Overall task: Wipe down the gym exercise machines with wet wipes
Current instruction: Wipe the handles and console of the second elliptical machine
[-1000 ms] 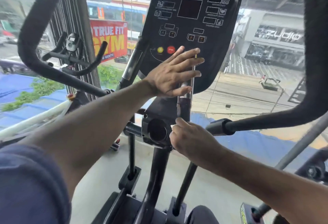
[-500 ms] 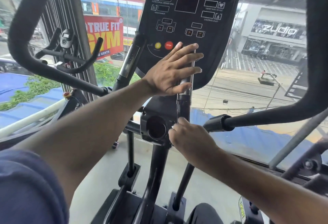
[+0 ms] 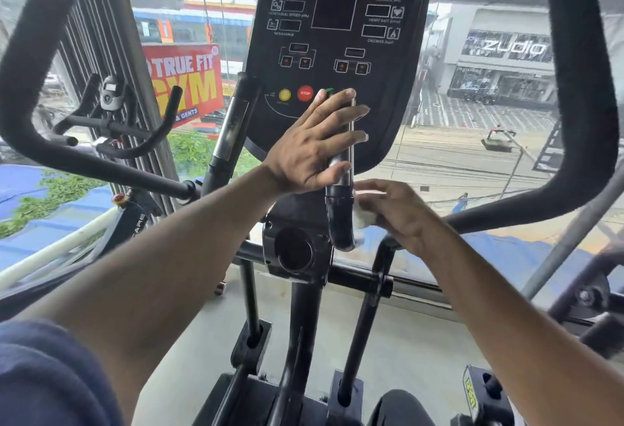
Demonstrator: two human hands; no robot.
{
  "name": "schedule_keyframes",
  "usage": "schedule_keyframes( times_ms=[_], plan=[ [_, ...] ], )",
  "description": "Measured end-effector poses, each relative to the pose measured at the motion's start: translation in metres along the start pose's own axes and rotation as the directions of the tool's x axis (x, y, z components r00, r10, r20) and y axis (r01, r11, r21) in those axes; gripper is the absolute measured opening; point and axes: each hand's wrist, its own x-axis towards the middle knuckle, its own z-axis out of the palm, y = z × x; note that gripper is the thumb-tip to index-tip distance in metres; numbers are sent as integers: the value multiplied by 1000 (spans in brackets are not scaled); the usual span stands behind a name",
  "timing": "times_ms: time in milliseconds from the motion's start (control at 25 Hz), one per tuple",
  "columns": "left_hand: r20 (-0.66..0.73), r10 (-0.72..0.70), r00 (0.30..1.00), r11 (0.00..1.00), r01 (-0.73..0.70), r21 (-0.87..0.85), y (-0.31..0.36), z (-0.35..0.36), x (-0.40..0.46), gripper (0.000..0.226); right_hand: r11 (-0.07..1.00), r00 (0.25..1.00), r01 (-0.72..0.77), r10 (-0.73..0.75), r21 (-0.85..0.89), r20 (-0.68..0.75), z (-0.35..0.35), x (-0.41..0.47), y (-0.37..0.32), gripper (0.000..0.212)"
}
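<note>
Right hand (image 3: 401,212) risen beside the handle (image 3: 341,216), pinching wipe (image 3: 363,217), left hand (image 3: 314,148) still flat, released.

A red banner (image 3: 184,82) lettered "TRUE FIT GYM" is seen through the window (image 3: 472,141) left of centre, with green foliage (image 3: 197,152) below it and a blue roof (image 3: 40,219) spread along the lower left. Inside the glass at the left, an exercise bike's black handlebars (image 3: 114,128) with a small grey monitor are set before a row of dark vertical bars (image 3: 91,54). Across a wet street (image 3: 456,158) at the right, a storefront sign (image 3: 515,47) reading "zudio" is displayed, and a pale grey floor (image 3: 189,351) is visible at the bottom.
</note>
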Motion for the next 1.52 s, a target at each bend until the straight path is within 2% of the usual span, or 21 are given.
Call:
schedule_keyframes(
  times_ms=[80, 200, 280, 320, 400, 480, 560, 640, 680, 760, 840, 880, 1000, 1120, 1240, 1360, 1440, 1520],
  plan=[
    [-6, -5, 1000, 1000, 5, -9, -1, 0, -1, 68, 999, 985, -28, 33, -31, 172, 14, 11, 0, 23],
    [-19, 5, 1000, 1000, -5, -2, -1, 3, -1, 68, 1000, 955, 2, -7, 16, 297, 10, 13, 5, 16],
    [-38, 8, 999, 1000, -9, -14, -2, 3, -1, 67, 970, 946, 137, -68, -200, 317, 3, 10, 4, 12],
    [-46, 9, 999, 1000, -10, -18, -2, 3, -1, 67, 922, 940, 194, -77, -336, 332, 2, 10, 4, 12],
    [-49, 0, 999, 1000, -1, -23, -3, 5, -2, 67, 850, 939, 235, -73, -472, 336, 2, 12, 5, 14],
    [-50, -9, 999, 1000, 7, -26, -3, 7, -4, 67, 915, 963, 168, -72, -368, 261, 4, 12, 7, 12],
    [-52, -1, 999, 1000, -1, -27, -4, 9, -5, 66, 996, 983, 34, -17, -88, 181, 5, 13, 7, 13],
    [-53, -3, 999, 1000, 1, -28, -5, 9, -5, 66, 994, 987, -40, 23, 103, 157, 8, 13, 9, 15],
    [-58, -3, 998, 1000, 1, -26, -5, 8, -5, 66, 992, 989, -32, 14, 119, 151, 9, 12, 11, 15],
    [-67, -7, 998, 1000, 6, -22, -4, 9, -5, 67, 996, 990, 71, -65, -44, 128, 9, 7, 14, 15],
    [-66, -22, 998, 999, 20, -35, -2, 10, -6, 68, 950, 980, 167, -131, -265, 148, 8, 1, 20, 10],
    [-56, -28, 998, 999, 25, -40, -1, 9, -6, 68, 931, 976, 191, -146, -313, 162, 7, -2, 23, 11],
    [12, -42, 999, 998, 42, -50, 1, 0, -5, 61, 917, 974, 211, -166, -338, 156, 6, -2, 25, 21],
    [93, -81, 992, 995, 86, -46, 14, -11, -4, 60, 893, 960, 273, -230, -358, 158, 6, -3, 29, 21],
    [140, -161, 977, 986, 164, -12, 28, -15, -6, 65, 757, 923, 368, -366, -541, 115, 3, 3, 47, 23],
    [173, -270, 947, 962, 271, 21, 37, -21, -9, 71, 636, 915, 380, -363, -672, 174, -6, 19, 55, 22],
    [203, -308, 930, 951, 308, 32, 41, -24, -10, 72, 661, 919, 384, -344, -645, 194, -9, 24, 50, 23],
    [221, -314, 923, 949, 313, 41, 44, -24, -9, 73, 739, 916, 400, -332, -542, 224, -7, 20, 42, 26]
  ],
)
